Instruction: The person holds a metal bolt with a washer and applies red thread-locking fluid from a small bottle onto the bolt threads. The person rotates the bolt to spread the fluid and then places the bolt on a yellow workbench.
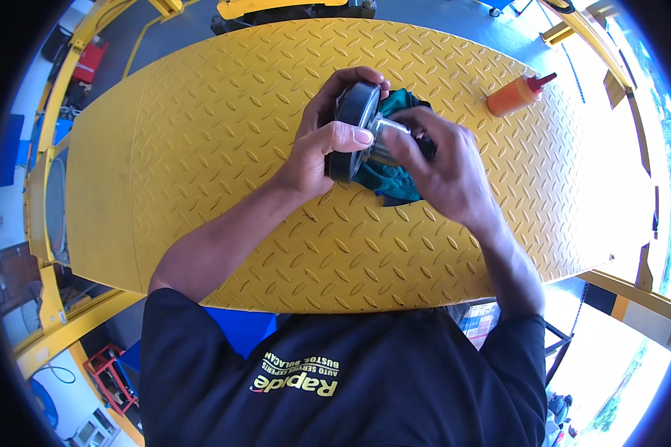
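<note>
A workshop surrounds a yellow tread-patterned metal plate [238, 112], which spreads beneath both hands; far to their left stands yellow framing [51, 298], with a red metal frame [115, 380] lower down.

Left of centre, the left hand [313, 153] wraps a thick black wheel-like part [361, 104], fingers curled round its far edge and thumb pressed across the near side, so that the part stands on edge above the plate, between the two hands. From its right face a clear or shiny metallic hub [380, 154] points toward the right hand [447, 164]. That hand is curled, thumb and forefinger pinching about the hub near a dark end piece [428, 147]; its other fingertips are hidden.

Under the hub lies a crumpled green cloth [389, 185]; whether the right hand touches it I cannot tell. Beyond the right hand, well apart from it, an orange bottle with a red cap [511, 97] lies tilted on the plate.

The step in hand looks like working at the hub while the left hand steadies the wheel. The next move seems to call for a firm left grip and careful right fingertips.
</note>
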The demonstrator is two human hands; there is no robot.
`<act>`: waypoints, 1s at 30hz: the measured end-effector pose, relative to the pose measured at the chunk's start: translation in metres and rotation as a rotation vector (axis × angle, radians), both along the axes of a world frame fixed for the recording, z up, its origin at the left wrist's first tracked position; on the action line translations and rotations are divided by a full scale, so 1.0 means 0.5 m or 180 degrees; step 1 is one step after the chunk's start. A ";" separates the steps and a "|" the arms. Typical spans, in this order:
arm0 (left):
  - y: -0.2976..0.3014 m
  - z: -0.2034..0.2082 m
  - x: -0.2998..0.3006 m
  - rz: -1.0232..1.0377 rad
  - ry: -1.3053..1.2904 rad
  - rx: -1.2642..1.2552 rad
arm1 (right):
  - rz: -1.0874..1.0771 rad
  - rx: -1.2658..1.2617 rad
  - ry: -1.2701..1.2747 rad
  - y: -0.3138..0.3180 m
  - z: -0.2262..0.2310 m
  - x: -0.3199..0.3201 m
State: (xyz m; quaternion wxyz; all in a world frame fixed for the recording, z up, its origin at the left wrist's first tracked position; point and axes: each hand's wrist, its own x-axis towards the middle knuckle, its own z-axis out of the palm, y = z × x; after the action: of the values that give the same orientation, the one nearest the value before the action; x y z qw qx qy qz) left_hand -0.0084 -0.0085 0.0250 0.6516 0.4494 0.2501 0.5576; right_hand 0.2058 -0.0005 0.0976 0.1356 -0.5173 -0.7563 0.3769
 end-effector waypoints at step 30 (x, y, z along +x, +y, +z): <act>0.001 0.003 0.004 -0.0126 -0.0084 -0.0016 | 0.0180 0.1005 0.0417 -0.020 -0.036 0.014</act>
State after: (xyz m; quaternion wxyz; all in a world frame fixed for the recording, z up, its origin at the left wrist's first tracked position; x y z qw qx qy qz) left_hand -0.0065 -0.0080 0.0265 0.6669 0.4452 0.2340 0.5498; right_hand 0.2130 -0.0105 0.0795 0.2535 -0.4424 -0.8099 0.2901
